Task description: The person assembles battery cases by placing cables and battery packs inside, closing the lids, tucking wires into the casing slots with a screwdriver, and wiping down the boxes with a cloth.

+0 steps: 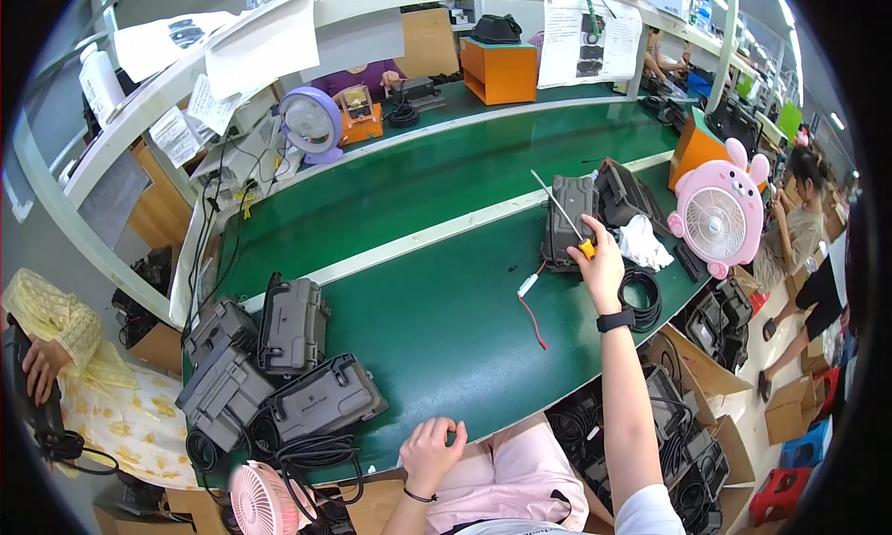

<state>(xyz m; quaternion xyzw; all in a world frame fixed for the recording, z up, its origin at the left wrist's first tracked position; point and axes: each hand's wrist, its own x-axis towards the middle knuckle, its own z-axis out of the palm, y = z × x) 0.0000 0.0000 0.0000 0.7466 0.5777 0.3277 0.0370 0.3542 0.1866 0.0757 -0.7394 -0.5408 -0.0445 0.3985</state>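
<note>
My right hand (602,261) is closed on a screwdriver (587,248) with a yellow handle; its long shaft points up and left across a dark grey case (569,221). Another dark case (628,197) lies just right of that one. Below the first case, a red wire (532,321) with a white connector (528,284) rests on the green mat. A white cloth (643,243) and a coiled black cable (641,298) are beside my right hand. My left hand (433,453) rests at the table's near edge, fingers curled, and whether it holds anything is hidden.
Several grey cases (295,326) with black cables (316,453) stand at the left. A pink fan (720,210) is at the right, a purple fan (311,124) at the back. A small pink fan (260,500) sits near the front edge. A co-worker's hand (44,368) shows far left.
</note>
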